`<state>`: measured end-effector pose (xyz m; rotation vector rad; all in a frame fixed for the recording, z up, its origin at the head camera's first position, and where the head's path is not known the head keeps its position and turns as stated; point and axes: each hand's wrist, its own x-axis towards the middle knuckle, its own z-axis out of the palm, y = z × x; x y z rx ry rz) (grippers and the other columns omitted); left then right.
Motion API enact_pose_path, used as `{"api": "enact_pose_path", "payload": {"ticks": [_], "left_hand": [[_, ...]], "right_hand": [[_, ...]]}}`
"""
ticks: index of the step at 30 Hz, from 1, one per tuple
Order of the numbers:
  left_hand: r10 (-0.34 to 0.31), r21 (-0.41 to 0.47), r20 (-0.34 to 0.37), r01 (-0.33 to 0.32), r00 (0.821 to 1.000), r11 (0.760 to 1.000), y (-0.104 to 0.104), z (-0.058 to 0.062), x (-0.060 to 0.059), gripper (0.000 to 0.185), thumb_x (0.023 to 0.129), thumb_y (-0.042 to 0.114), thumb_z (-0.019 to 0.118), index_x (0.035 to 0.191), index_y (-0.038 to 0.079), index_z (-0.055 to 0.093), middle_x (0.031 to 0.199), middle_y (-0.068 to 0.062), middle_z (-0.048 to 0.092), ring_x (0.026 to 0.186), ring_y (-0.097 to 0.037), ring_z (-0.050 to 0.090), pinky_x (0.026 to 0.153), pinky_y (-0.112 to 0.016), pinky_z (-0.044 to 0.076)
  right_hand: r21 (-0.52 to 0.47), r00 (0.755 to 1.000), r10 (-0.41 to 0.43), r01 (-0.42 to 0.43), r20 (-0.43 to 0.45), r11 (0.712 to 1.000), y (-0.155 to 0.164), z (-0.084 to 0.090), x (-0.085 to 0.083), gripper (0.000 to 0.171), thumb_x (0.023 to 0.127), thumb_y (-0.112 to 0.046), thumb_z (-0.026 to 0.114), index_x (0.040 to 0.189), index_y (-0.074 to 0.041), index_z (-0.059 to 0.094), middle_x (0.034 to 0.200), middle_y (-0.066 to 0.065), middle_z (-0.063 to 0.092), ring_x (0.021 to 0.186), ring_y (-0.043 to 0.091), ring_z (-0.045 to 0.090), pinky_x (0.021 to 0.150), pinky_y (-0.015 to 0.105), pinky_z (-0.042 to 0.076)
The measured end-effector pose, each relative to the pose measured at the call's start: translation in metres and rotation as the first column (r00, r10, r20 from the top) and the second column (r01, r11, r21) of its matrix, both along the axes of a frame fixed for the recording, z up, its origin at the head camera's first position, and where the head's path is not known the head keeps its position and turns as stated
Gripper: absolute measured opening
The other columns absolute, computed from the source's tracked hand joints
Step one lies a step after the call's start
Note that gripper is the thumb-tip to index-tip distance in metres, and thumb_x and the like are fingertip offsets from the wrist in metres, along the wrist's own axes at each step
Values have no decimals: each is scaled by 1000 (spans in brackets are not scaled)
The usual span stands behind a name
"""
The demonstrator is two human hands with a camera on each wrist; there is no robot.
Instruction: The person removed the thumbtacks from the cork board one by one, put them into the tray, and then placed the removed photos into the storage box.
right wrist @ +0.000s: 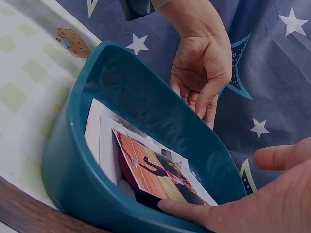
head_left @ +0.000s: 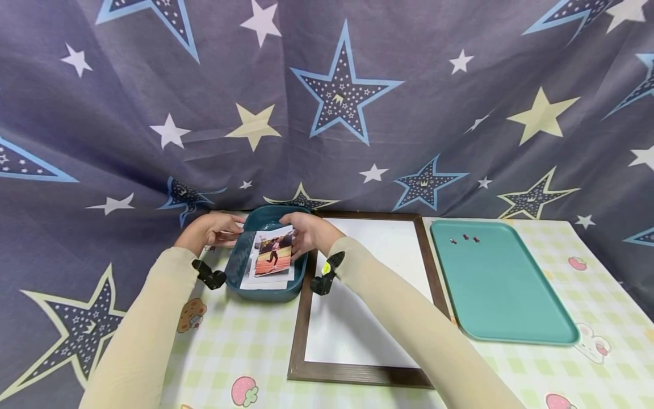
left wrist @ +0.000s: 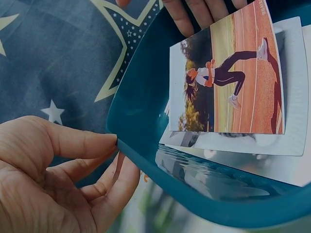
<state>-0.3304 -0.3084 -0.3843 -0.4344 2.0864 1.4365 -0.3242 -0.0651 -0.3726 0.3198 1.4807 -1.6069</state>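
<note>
Photograph (head_left: 273,254) of a runner on an orange track, lying tilted at the top of a small stack of prints (right wrist: 99,138) inside the dark teal tub (head_left: 236,267); its far edge leans toward the tub's back wall, its near edge rests on the white-bordered sheets beneath.

To lift it cleanly, you would do well to pinch only the top print by one edge, keeping your fingertips off the picture face, and to raise it along the tub's wall so that the sheets below stay put. Steady the tub with your other hand while you do so.

Your right hand (head_left: 306,233) reaches in from the tub's right side. In the right wrist view one finger (right wrist: 187,209) lies on the print's corner, at the tub's near rim; whether the thumb closes under the print cannot be told, so call it touching, not yet a sure pinch.

Your left hand (head_left: 212,230) sits at the tub's left rim with fingers loosely extended. In the left wrist view its fingertips (left wrist: 108,141) touch the outside of the rim and grasp nothing.

Just right of the tub lies a brown-framed white board (head_left: 368,295). Beyond that, well apart from the tub, a light teal tray (head_left: 501,289) carries a few small pins (head_left: 465,238). All rest on a checked tablecloth (head_left: 245,352) before a star-printed curtain (head_left: 337,96).
</note>
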Motion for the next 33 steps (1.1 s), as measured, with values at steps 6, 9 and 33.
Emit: {"api": "enact_pose_path", "payload": {"ticks": [6, 9, 33], "left_hand": [[0, -4, 0, 0, 1000, 1000, 1, 0, 0, 67, 102, 1, 52, 161, 3, 21, 80, 9, 63, 72, -1, 65, 76, -21, 60], [0, -8, -1, 0, 1000, 1000, 1, 0, 0, 67, 102, 2, 52, 161, 3, 22, 81, 8, 63, 72, -1, 64, 76, -21, 60], [-6, -19, -8, 6, 1000, 1000, 0, -3, -1, 66, 102, 2, 52, 161, 3, 22, 81, 9, 63, 73, -1, 64, 77, -22, 59]], "right_hand": [[14, 1000, 8, -8, 5, 1000, 0, 3, 1, 71, 108, -33, 45, 161, 2, 14, 162, 30, 29, 153, 43, 28, 125, 57, 24], [9, 1000, 27, -28, 7, 1000, 1, 3, 1, 71, 108, -34, 44, 161, 2, 14, 163, 29, 29, 153, 43, 27, 126, 57, 23], [-10, 992, 127, -127, 8, 992, 4, 3, 1, 71, 110, -37, 39, 162, 0, 10, 165, 28, 25, 155, 42, 23, 128, 54, 19]]}}
